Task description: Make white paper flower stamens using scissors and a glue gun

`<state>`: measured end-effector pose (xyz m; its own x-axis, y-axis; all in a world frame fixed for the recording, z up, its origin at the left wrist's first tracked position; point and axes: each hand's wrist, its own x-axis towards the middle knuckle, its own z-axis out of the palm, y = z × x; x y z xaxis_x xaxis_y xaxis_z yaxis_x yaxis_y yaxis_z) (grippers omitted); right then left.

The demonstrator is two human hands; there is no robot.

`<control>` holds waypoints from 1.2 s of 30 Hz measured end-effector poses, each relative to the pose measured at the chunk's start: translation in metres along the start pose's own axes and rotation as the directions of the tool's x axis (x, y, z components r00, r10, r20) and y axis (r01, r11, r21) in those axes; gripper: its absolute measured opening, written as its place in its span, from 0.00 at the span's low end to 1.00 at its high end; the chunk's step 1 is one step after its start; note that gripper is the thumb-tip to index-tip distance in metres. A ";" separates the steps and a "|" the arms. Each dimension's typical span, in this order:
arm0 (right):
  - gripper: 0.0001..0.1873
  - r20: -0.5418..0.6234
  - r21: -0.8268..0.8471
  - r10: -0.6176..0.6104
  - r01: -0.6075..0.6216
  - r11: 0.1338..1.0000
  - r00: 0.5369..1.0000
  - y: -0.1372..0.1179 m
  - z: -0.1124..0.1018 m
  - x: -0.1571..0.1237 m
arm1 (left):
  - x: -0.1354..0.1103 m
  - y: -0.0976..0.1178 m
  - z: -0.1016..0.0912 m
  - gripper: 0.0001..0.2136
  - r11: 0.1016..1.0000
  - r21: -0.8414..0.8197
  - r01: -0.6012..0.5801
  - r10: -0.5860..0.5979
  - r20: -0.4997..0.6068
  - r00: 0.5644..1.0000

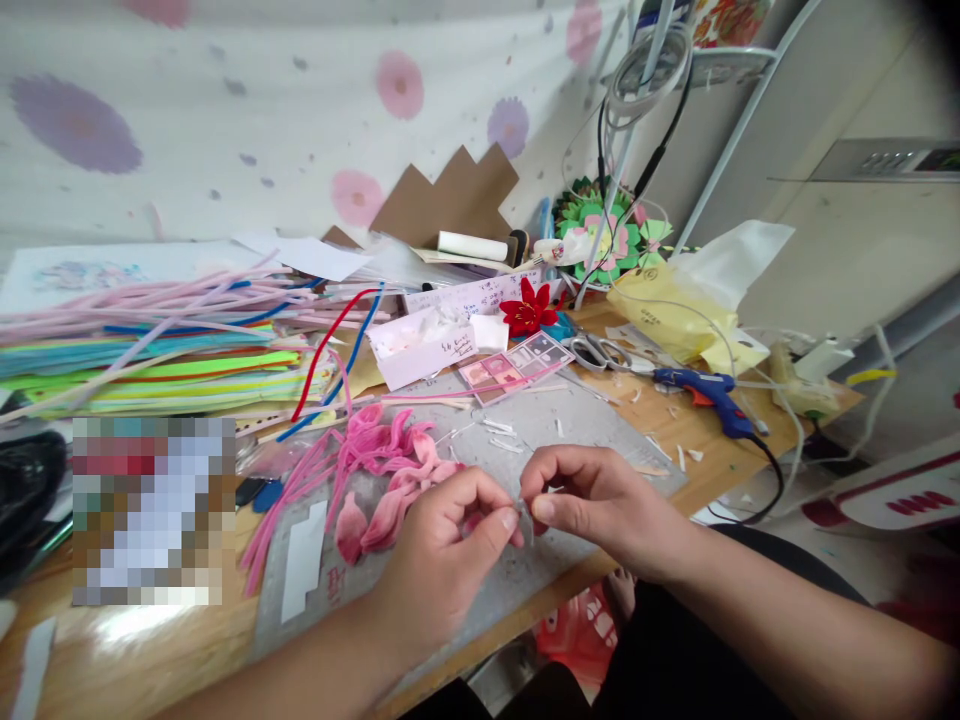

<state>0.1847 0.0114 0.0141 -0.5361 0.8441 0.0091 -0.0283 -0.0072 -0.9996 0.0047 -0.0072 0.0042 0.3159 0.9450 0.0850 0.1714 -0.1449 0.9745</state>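
Observation:
My left hand [454, 550] and my right hand [600, 505] meet over the front of a grey cutting mat [600, 445]. Thumb and forefinger are pinched together on each. A thin, pale grey sliver shows between the fingertips, too small and blurred to name. Behind my left hand lies a heap of pink fuzzy petals [394, 500] with pink chenille stems [289, 490] trailing from it to the left. A white stepped paper strip [304, 560] rests on the mat left of that hand. Small white scraps [501, 432] are scattered beyond the hands.
Bundles of coloured chenille stems [150, 360] cover the back left. A white paper box [424, 345], a red flower [529, 308] and a photo card [517, 367] stand or lie behind the mat. Scissors [607, 352] and a blue glue gun [709, 393] with its cord are at right.

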 end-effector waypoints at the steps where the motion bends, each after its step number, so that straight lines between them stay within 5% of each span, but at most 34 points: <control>1: 0.10 -0.019 -0.055 -0.024 0.023 0.998 1.000 0.000 0.000 0.000 | 0.000 0.000 0.000 0.07 1.000 -0.005 0.012 -0.012 -0.017 1.000; 5: 0.08 -0.083 -0.223 -0.075 0.055 0.973 0.994 -0.001 0.003 -0.001 | 0.001 -0.003 0.000 0.08 1.000 -0.014 0.021 -0.021 -0.038 0.999; 16: 0.04 -0.128 -0.311 -0.104 0.059 0.948 0.986 0.000 0.006 0.003 | 0.001 -0.002 0.001 0.07 1.000 0.021 0.023 -0.022 -0.030 0.999; 25: 0.06 -0.109 -0.513 -0.357 0.255 0.820 0.928 0.007 0.012 0.005 | -0.001 -0.004 0.002 0.07 0.970 0.215 -0.113 0.128 -0.060 0.990; 32: 0.07 -0.117 -0.529 -0.334 0.226 0.818 0.935 0.005 0.012 0.005 | -0.001 -0.002 0.003 0.06 0.978 0.189 -0.091 0.102 -0.050 0.994; 36: 0.05 -0.171 -0.428 -0.262 0.168 0.888 0.950 0.005 0.013 0.006 | 0.001 -0.002 0.003 0.06 0.987 0.150 -0.054 0.063 -0.052 0.997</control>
<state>0.1704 0.0094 0.0095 -0.3571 0.8954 0.2659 0.2465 0.3649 -0.8978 0.0077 -0.0071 0.0021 0.2772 0.9480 0.1564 0.2921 -0.2382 0.9263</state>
